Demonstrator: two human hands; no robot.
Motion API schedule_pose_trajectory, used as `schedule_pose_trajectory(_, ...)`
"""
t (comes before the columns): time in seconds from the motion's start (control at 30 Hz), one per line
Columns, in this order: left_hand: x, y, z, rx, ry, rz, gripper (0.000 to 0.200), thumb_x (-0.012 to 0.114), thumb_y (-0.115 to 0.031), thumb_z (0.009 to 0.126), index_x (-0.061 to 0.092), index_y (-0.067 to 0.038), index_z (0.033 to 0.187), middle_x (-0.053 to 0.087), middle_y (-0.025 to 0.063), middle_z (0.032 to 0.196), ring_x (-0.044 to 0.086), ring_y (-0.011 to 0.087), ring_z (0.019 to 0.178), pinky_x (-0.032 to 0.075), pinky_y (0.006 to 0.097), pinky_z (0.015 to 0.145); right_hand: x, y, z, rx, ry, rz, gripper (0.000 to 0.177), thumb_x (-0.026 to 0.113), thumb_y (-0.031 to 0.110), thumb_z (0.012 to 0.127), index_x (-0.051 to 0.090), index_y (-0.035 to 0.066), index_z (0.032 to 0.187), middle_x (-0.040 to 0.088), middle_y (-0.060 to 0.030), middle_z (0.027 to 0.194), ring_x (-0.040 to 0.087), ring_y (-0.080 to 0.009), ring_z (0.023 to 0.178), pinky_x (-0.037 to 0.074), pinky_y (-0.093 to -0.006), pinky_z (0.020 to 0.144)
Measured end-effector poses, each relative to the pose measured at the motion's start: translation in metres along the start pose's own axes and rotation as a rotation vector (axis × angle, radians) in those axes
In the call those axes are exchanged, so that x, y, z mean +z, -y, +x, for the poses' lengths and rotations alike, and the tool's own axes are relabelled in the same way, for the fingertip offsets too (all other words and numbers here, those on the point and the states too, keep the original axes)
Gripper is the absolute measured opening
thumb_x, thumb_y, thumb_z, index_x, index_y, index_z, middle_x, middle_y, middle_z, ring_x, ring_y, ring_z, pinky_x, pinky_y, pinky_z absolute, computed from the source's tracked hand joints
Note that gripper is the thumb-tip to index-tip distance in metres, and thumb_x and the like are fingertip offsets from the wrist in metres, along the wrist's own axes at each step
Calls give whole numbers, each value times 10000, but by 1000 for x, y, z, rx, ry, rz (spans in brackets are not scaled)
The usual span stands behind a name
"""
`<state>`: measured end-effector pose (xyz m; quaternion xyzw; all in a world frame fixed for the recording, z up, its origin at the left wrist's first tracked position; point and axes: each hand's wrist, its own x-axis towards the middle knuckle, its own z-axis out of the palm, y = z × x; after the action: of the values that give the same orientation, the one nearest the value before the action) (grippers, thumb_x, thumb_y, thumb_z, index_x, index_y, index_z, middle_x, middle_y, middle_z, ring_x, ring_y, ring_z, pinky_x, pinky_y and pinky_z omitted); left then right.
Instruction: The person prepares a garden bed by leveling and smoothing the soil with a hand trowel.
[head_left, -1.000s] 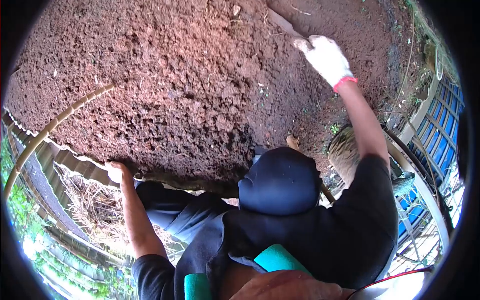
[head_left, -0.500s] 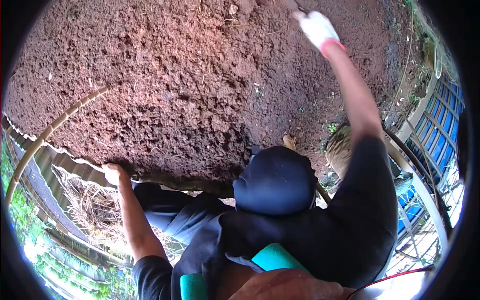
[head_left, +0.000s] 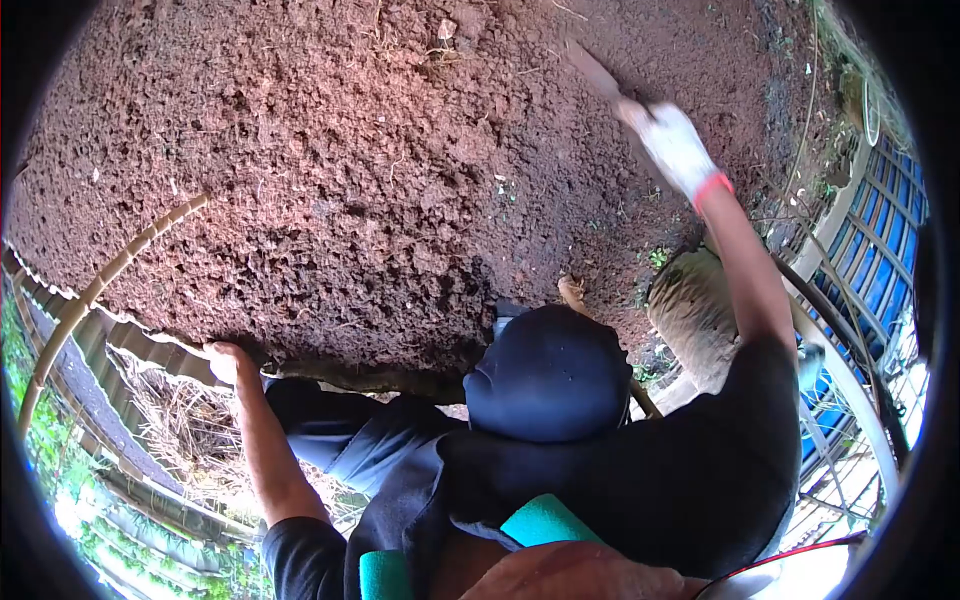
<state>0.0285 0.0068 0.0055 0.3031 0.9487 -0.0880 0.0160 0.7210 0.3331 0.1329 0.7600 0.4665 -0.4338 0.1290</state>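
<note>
In a white glove with a red cuff, my right hand (head_left: 680, 150) is closed round the handle of a long, dirt-coloured knife (head_left: 592, 72). Its blade points up and left, low over the reddish-brown soil (head_left: 370, 190). My bare left hand (head_left: 228, 362) grips the edge of the corrugated sheet wall (head_left: 165, 340) bordering the soil at lower left; its fingertips are partly hidden. My dark-clothed knee (head_left: 548, 372) is bent at the soil's near edge.
A curved bamboo strip (head_left: 130, 258) arches over the left edge. Dry straw (head_left: 190, 425) lies outside the wall. A large stone (head_left: 697, 310) sits under my right arm, and blue slatted panelling (head_left: 880, 240) stands at right. A small pale clod (head_left: 446, 30) lies on the soil.
My right hand has drawn back toward me and slightly right with the knife, bringing its blade into view. My left hand stays on the wall edge.
</note>
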Motion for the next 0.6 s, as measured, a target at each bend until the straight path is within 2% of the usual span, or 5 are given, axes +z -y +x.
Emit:
schedule_pose_trajectory(0.07, -1, 4, 1, -10, 1, 43, 430, 341, -308, 977, 592, 4, 1134, 662, 261, 955, 648, 434, 839, 523, 497, 728, 16, 14, 41, -116, -111, 32, 578, 592, 536, 847, 601, -24, 705, 546, -106, 577, 505, -196, 519, 398, -376, 529)
schedule_pose_trajectory(0.23, 0, -3, -3, 7, -84, -54, 432, 340, -320, 968, 615, -3, 1074, 664, 257, 916, 642, 441, 838, 521, 496, 719, 28, 13, 52, -111, -60, 142, 599, 530, 557, 887, 621, -34, 853, 643, -198, 798, 631, -296, 743, 476, -428, 686)
schedule_pose_trajectory(0.33, 1, 3, -1, 9, -71, -14, 420, 340, -306, 963, 612, -2, 1062, 663, 256, 922, 639, 442, 835, 519, 496, 718, 50, 19, 27, -346, -355, -257, 632, 483, 589, 903, 630, -26, 908, 654, -254, 886, 646, -376, 862, 492, -458, 781)
schedule_pose_trajectory(0.47, 8, 10, 2, 77, -125, -19, 392, 337, -294, 963, 590, -20, 1085, 658, 254, 947, 636, 447, 826, 514, 503, 717, 48, 40, -34, -524, -175, -547, 638, 430, 634, 901, 663, 44, 965, 670, -205, 949, 639, -391, 938, 495, -473, 838)
schedule_pose_trajectory(0.6, 5, 4, 0, 8, -54, -36, 382, 333, -295, 967, 580, -28, 1085, 658, 255, 935, 642, 441, 816, 512, 510, 714, 14, 93, -19, -407, -93, -668, 576, 445, 578, 916, 668, 49, 958, 656, -213, 970, 643, -341, 953, 499, -463, 831)
